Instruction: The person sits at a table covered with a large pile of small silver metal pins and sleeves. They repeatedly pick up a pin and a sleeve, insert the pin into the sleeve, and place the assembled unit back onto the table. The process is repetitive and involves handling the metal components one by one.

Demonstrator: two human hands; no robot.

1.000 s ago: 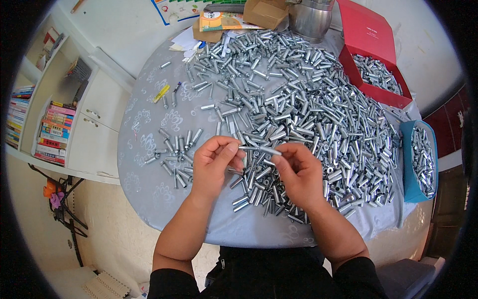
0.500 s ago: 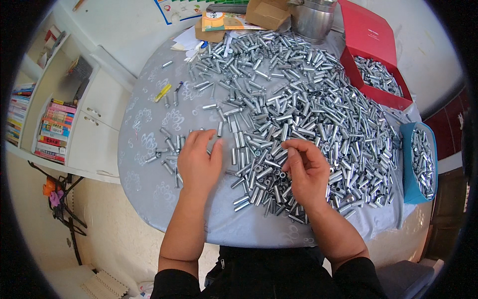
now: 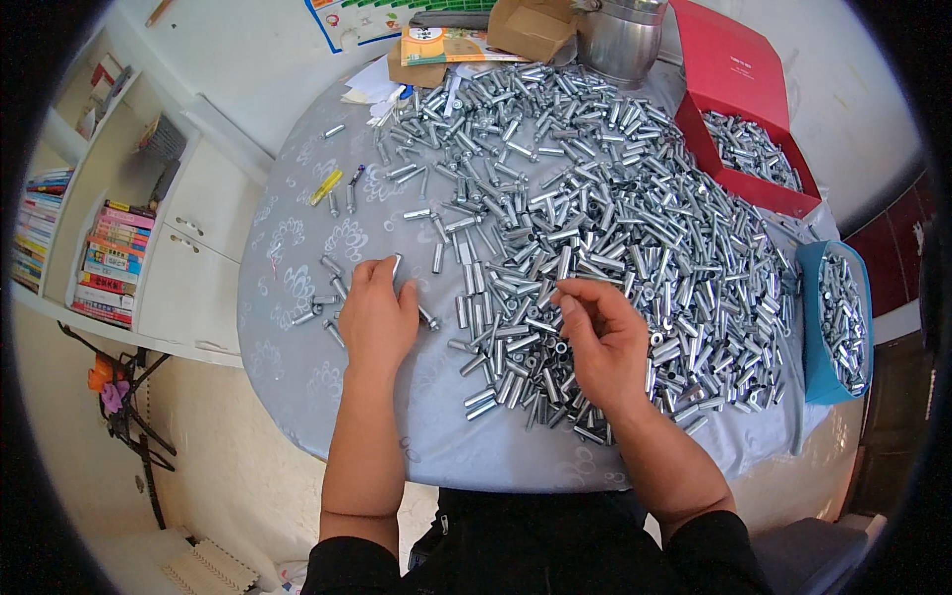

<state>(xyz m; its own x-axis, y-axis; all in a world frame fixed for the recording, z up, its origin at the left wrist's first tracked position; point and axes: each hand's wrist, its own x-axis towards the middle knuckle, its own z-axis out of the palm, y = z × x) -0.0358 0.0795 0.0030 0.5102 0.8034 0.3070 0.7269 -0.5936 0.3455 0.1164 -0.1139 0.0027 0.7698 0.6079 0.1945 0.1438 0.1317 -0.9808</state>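
My left hand is over the left part of the table, its fingers curled and thumb partly closed. A shiny metal bolt shows past its thumb; the grip on it is partly hidden. Beside that hand lie several loose bolts. At the near side of a big heap of silvery bolts and tube-like sleeves, my right hand has thumb and forefinger pinched together. Whatever is between those fingertips is too small to make out.
A red box and a blue bin, both with metal pieces in them, stand at the right. At the back are a metal pot and a cardboard box. A yellow tool lies at the left.
My left hand has shifted left and slightly nearer, and its thumb has come closer to its fingers. A bolt now shows by the thumb. My right hand has moved slightly left, still pinched.
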